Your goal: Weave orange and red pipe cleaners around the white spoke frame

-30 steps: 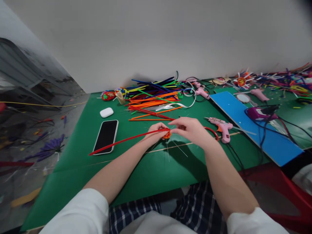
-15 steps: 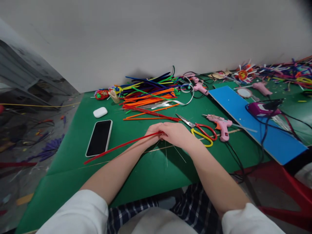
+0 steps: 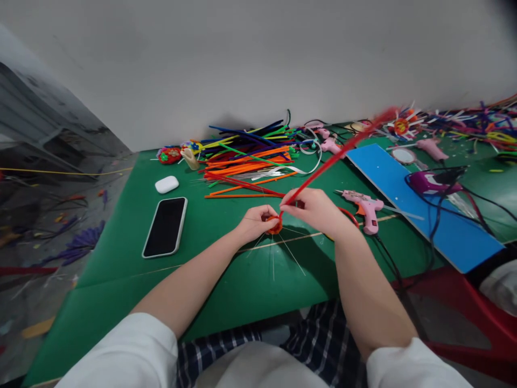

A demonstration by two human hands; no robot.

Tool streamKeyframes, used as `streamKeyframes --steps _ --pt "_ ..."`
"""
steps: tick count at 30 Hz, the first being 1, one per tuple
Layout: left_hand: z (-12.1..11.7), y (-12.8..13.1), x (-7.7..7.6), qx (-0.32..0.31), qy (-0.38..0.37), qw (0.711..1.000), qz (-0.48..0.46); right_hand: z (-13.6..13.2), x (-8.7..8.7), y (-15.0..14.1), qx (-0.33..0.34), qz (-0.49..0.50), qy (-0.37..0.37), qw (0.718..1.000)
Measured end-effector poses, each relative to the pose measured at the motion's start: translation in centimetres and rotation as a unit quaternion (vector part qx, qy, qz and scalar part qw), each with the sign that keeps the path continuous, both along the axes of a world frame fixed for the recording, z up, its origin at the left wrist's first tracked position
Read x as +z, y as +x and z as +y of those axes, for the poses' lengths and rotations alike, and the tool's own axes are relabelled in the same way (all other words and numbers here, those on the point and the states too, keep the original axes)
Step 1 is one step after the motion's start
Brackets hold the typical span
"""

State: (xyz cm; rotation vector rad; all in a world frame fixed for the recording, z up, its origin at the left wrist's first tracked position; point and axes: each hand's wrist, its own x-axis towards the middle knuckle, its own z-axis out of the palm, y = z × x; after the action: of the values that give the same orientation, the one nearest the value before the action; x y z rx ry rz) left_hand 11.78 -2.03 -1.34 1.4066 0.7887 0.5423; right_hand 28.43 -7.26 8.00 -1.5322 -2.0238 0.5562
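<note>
My left hand point(image 3: 255, 222) is closed on a small round orange-red piece point(image 3: 275, 225) wound from pipe cleaner, with several thin bare wires fanning out toward me. A long red pipe cleaner point(image 3: 327, 164) is pinched near its lower end by my right hand point(image 3: 309, 207); it meets the round piece and slants up to the right, its far end blurred. Just beyond my hands more red pipe cleaners point(image 3: 246, 184) lie on the green table point(image 3: 238, 285). The scissors' red handle point(image 3: 349, 216) shows beside my right wrist, the blades hidden behind that hand.
A phone point(image 3: 165, 227) and a white case point(image 3: 167, 184) lie at left. Coloured pipe cleaners point(image 3: 250, 145) are heaped by the wall. At right are a pink glue gun point(image 3: 367, 207), a blue board point(image 3: 424, 210) and a purple corded tool point(image 3: 434, 181).
The red pipe cleaner has swung from pointing left to pointing up and right. My right hand has drawn apart from my left, exposing the round orange-red piece and covering most of the scissors.
</note>
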Motion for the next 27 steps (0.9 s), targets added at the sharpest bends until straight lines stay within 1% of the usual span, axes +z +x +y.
streamKeyframes --steps 3,5,7,9,11,13,16,19,21,22,24,25,27 --pt "-0.2 -0.2 0.3 -0.012 -0.013 1.000 0.024 -0.8 1.1 1.6 -0.037 0.077 -0.012 0.996" --pt "-0.4 -0.3 0.5 -0.037 -0.021 0.999 0.029 -1.2 1.5 2.7 -0.073 0.094 -0.028 0.992" --pt "-0.6 -0.4 0.7 -0.066 -0.027 0.997 0.028 -1.4 1.5 3.7 -0.095 0.110 -0.056 0.988" --pt "-1.0 -0.5 1.3 -0.091 -0.037 0.995 0.023 -1.3 1.1 4.4 -0.105 0.152 -0.089 0.979" --pt "-1.4 -0.6 2.2 -0.114 -0.049 0.992 0.012 -0.8 0.3 4.7 -0.122 0.209 -0.109 0.964" --pt "-1.9 -0.7 3.5 -0.144 -0.058 0.988 0.000 -0.2 -0.7 4.6 -0.145 0.270 -0.114 0.945" --pt "-2.5 -1.0 5.7 -0.167 -0.047 0.985 -0.020 0.7 -2.0 3.6 -0.156 0.358 -0.134 0.911" --pt "-2.9 -1.4 7.4 -0.147 -0.030 0.988 -0.036 1.4 -2.9 2.3 -0.164 0.414 -0.161 0.881" --pt "-3.0 -1.5 8.0 -0.131 -0.050 0.988 -0.057 1.5 -3.0 1.5 -0.149 0.437 -0.171 0.870" --pt "-3.0 -1.4 8.1 -0.127 -0.068 0.987 -0.073 1.4 -2.8 1.2 -0.137 0.438 -0.169 0.872" --pt "-3.1 -1.3 8.1 -0.119 -0.110 0.981 -0.109 0.9 -2.1 0.7 -0.119 0.417 -0.139 0.890" --pt "-3.1 -1.3 8.0 -0.116 -0.132 0.976 -0.130 0.5 -1.5 0.5 -0.116 0.397 -0.111 0.904" --pt "-3.1 -1.2 7.7 -0.109 -0.168 0.965 -0.169 -0.8 0.1 0.0 -0.116 0.351 -0.022 0.929"
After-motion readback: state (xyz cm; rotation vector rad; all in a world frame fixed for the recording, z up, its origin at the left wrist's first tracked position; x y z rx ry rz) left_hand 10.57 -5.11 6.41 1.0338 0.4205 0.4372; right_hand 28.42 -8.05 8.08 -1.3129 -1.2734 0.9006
